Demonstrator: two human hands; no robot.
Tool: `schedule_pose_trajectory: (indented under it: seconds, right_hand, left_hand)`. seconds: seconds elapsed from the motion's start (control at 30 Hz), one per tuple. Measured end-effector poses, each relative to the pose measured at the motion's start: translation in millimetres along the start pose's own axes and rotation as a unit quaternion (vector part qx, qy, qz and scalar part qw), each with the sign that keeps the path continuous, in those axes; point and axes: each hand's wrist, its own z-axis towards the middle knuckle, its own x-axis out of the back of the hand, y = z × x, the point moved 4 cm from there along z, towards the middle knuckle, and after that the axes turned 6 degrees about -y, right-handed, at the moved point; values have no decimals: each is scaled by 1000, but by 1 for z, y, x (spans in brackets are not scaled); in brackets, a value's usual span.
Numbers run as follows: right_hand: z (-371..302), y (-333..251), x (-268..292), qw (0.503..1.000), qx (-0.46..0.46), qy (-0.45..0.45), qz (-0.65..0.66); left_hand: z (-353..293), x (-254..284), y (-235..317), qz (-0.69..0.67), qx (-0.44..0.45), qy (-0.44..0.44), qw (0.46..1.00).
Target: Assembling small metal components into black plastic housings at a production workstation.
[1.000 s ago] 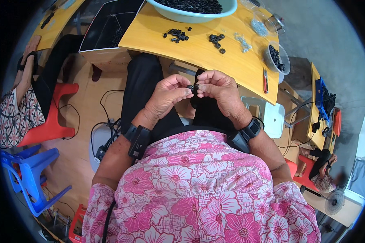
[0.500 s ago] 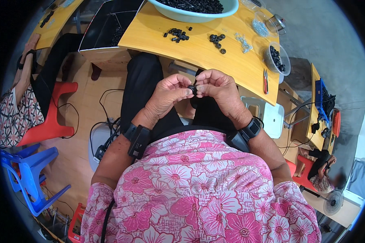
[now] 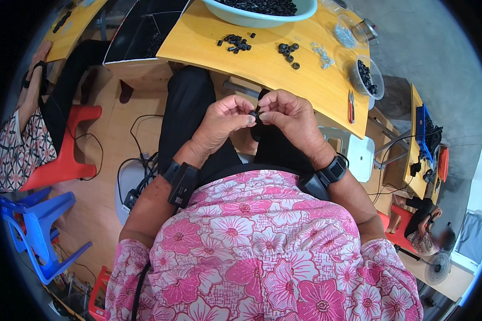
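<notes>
Over my lap, just off the table's near edge, my left hand (image 3: 226,120) and my right hand (image 3: 289,115) meet with fingertips pinched. Between them sits a small black part (image 3: 255,114), mostly covered by the fingers, so its exact shape is hidden. On the yellow table (image 3: 209,59) beyond lie a loose pile of small black pieces (image 3: 235,43) and a group of larger black ring-like pieces (image 3: 290,55). Small shiny clear or metallic pieces (image 3: 323,56) are scattered to their right.
A pale blue basin (image 3: 262,20) of black pieces stands at the far edge. On the right are a clear tub (image 3: 377,67) with black pieces, a metal cup (image 3: 369,31) and a red-handled cutting tool (image 3: 351,109). Left are a blue chair (image 3: 45,227) and a seated person (image 3: 29,139).
Both hands stay nearly in place, still pinching the black part, with only slight finger movement. The whole view has shifted a little.
</notes>
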Motion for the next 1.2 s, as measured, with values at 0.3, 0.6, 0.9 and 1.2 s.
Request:
schedule_pose_trajectory:
  seconds: [0.3, 0.6, 0.9, 1.2]
  right_hand:
    - [-1, -10, -3, 991, 23, 4, -131]
    - [3, 7, 1, 997, -11, -18, 77]
    - [-1, 17, 1, 993, -78, 3, 91]
    - [-3, 30, -6, 980, -79, 12, 182]
  left_hand:
    - [1, 3, -2, 66, -13, 5, 998]
    - [0, 3, -3, 73, -17, -7, 997]
    - [-2, 3, -8, 62, -20, -10, 998]
    - [-2, 4, -8, 46, -40, -7, 998]
